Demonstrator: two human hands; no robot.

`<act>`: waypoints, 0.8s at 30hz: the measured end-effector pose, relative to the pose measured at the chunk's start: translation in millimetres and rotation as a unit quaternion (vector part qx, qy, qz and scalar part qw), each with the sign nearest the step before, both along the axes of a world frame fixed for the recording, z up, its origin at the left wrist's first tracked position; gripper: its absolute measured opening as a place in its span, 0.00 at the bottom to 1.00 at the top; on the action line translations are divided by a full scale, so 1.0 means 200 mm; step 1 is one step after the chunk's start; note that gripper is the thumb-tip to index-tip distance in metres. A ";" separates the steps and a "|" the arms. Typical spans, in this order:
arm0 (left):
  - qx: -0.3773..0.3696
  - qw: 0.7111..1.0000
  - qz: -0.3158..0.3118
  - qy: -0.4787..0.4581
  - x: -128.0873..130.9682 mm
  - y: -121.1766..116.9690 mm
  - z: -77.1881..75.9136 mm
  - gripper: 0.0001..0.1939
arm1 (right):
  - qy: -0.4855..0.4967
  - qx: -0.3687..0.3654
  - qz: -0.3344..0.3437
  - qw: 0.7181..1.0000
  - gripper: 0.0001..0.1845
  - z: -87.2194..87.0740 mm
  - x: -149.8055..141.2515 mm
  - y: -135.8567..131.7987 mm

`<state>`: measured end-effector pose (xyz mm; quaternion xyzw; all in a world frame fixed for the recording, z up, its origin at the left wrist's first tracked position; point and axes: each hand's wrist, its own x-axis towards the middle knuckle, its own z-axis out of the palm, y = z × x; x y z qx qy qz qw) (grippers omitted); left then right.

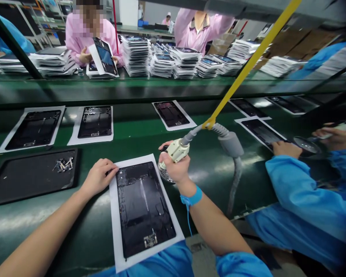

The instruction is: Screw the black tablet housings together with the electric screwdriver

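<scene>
Black tablet housing (146,204): lay between the hands, long axis near-to-far. Left hand (99,177): nearer, at its far-left corner; whether pinching, I couldn't tell. Right hand (177,169): gripped a corded tool (176,150), rightward.

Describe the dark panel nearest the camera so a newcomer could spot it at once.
Start with the long green bench and follow it to its near edge, where a white sheet lies slightly slanted. The dark panel rests on that sheet. Unlike its neighbours, it has the wearer's left hand at its upper-left corner and right hand beside it.
</scene>
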<state>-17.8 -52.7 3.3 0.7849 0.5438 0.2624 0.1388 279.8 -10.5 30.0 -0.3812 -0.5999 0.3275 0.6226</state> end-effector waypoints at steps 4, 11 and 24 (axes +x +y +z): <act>-0.007 1.000 0.003 0.001 0.01 0.02 -0.01 0.18 | 0.000 -0.004 -0.006 1.000 0.10 -0.01 0.00 0.00; -0.011 1.000 0.002 0.002 0.01 0.01 -0.01 0.18 | 0.018 -0.022 -0.012 1.000 0.11 -0.01 -0.02 0.00; -0.046 0.998 -0.041 -0.021 0.01 0.04 -0.01 0.15 | 0.105 0.018 0.020 0.994 0.11 0.15 -0.15 -0.07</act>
